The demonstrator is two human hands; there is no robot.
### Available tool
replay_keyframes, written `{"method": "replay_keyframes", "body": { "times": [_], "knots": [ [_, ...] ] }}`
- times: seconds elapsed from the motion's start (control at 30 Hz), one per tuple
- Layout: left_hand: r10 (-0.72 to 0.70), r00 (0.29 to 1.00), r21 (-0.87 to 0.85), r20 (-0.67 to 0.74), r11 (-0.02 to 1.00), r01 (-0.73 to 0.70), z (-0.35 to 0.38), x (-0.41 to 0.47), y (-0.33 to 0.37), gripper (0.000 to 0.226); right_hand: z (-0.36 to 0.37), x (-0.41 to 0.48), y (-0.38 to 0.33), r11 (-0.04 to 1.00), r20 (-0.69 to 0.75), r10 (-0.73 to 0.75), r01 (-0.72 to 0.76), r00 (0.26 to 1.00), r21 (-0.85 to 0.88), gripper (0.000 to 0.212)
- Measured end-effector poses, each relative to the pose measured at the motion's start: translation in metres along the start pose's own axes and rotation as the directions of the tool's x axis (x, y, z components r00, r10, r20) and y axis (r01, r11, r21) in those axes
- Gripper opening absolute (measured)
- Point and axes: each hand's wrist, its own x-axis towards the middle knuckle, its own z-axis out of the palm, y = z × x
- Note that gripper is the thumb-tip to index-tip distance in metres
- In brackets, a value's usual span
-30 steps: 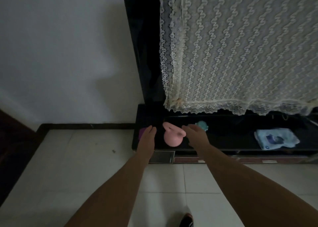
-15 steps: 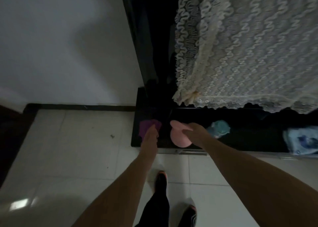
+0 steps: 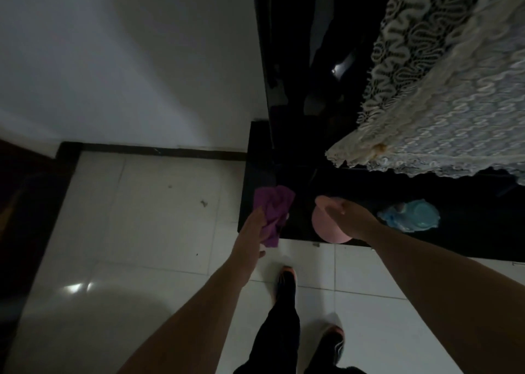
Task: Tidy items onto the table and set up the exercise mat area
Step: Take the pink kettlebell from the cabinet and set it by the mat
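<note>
Pink rounded kettlebell-shaped weight point(image 3: 326, 227) is sitting at the front edge of the low glossy black worktop point(image 3: 454, 240); my right hand point(image 3: 350, 217) is forming its grip clamped over the weight's handle. My left hand point(image 3: 252, 226) is gripping a crumpled purple cloth point(image 3: 274, 209) at the worktop's left corner. A pale blue plastic item point(image 3: 410, 216) is lying near, rightwards, under a hanging cream lace cover point(image 3: 443, 104).

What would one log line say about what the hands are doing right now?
left hand: holds purple cloth | right hand: grips pink kettlebell on black stand | blue item: untouched
</note>
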Motion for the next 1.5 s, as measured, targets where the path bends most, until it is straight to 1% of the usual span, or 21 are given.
{"method": "replay_keyframes", "body": {
  "times": [0.07,0.13,0.17,0.23,0.27,0.3,0.33,0.37,0.4,0.47,0.53,0.63,0.7,0.83,0.93,0.97,1.07,1.17,1.27,1.4,1.5],
  "knots": [
    [-0.017,1.000,0.004,-0.007,1.000,0.017,-0.004,0.000,-0.002,0.045,-0.001,-0.001,-0.003,0.994,0.033,0.044,-0.047,0.998,0.094,0.064],
    [-0.025,1.000,0.030,0.010,0.999,0.025,-0.001,-0.003,0.005,0.046,0.002,-0.007,-0.004,0.951,0.047,0.137,-0.144,0.989,0.272,0.068],
    [-0.022,0.999,0.042,0.025,0.999,0.021,0.002,-0.004,0.011,0.043,0.005,-0.012,-0.006,0.888,0.057,0.216,-0.220,0.975,0.404,0.072],
    [-0.017,0.999,0.054,0.047,0.998,0.014,0.012,-0.004,0.021,0.031,0.005,-0.019,-0.003,0.669,0.118,0.391,-0.370,0.913,0.645,0.087],
    [-0.026,0.998,0.048,0.052,0.999,0.023,0.018,-0.005,0.026,0.030,0.003,-0.026,0.000,0.562,0.159,0.452,-0.418,0.878,0.714,0.092],
    [-0.035,0.997,0.051,0.065,0.998,0.032,0.027,-0.005,0.031,0.033,-0.001,-0.031,0.007,0.470,0.186,0.469,-0.422,0.863,0.775,0.089],
    [-0.040,0.996,0.069,0.082,0.997,0.035,0.036,-0.005,0.035,0.040,-0.005,-0.040,0.013,0.419,0.184,0.471,-0.402,0.863,0.814,0.082],
    [-0.044,0.994,0.103,0.101,0.994,0.034,0.047,-0.005,0.038,0.046,-0.008,-0.049,0.018,0.381,0.166,0.469,-0.368,0.868,0.848,0.073],
    [-0.042,0.990,0.147,0.133,0.989,0.023,0.060,-0.006,0.042,0.050,-0.009,-0.061,0.025,0.364,0.139,0.472,-0.336,0.871,0.869,0.068],
    [-0.039,0.973,0.239,0.229,0.971,-0.018,0.088,-0.011,0.048,0.053,-0.003,-0.080,0.042,0.306,0.127,0.482,-0.302,0.867,0.903,0.067],
    [-0.053,0.944,0.303,0.326,0.952,-0.052,0.117,-0.016,0.049,0.055,0.005,-0.101,0.057,0.220,0.149,0.489,-0.287,0.859,0.932,0.068],
    [-0.100,0.900,0.393,0.424,0.916,-0.084,0.164,-0.028,0.036,0.054,0.018,-0.131,0.086,0.064,0.174,0.543,-0.246,0.822,0.967,0.078],
    [-0.133,0.873,0.423,0.469,0.901,-0.090,0.184,-0.037,0.022,0.051,0.027,-0.150,0.100,-0.010,0.194,0.549,-0.226,0.813,0.974,0.087],
    [-0.205,0.803,0.525,0.560,0.837,-0.153,0.216,-0.076,-0.009,0.042,0.048,-0.195,0.138,-0.207,0.248,0.594,-0.152,0.765,0.966,0.091],
    [-0.273,0.753,0.530,0.599,0.840,-0.117,0.228,-0.106,-0.042,0.048,0.075,-0.232,0.164,-0.378,0.323,0.601,-0.097,0.731,0.921,0.100],
    [-0.283,0.736,0.541,0.614,0.831,-0.132,0.229,-0.116,-0.054,0.050,0.085,-0.245,0.171,-0.419,0.340,0.606,-0.075,0.719,0.905,0.100],
    [-0.291,0.702,0.606,0.650,0.756,-0.247,0.227,-0.155,-0.091,0.053,0.120,-0.292,0.193,-0.508,0.372,0.626,-0.003,0.685,0.861,0.094],
    [-0.318,0.677,0.662,0.664,0.671,-0.333,0.222,-0.190,-0.120,0.053,0.160,-0.341,0.209,-0.581,0.422,0.627,0.031,0.655,0.813,0.097],
    [-0.356,0.627,0.676,0.693,0.621,-0.396,0.219,-0.227,-0.143,0.058,0.201,-0.392,0.217,-0.657,0.456,0.591,0.068,0.665,0.751,0.098],
    [-0.431,0.576,0.709,0.695,0.546,-0.446,0.228,-0.267,-0.175,0.058,0.252,-0.439,0.228,-0.727,0.492,0.591,0.159,0.639,0.668,0.098],
    [-0.494,0.539,0.730,0.683,0.489,-0.477,0.237,-0.284,-0.200,0.058,0.288,-0.457,0.235,-0.736,0.471,0.631,0.282,0.617,0.616,0.103]
  ]
}}
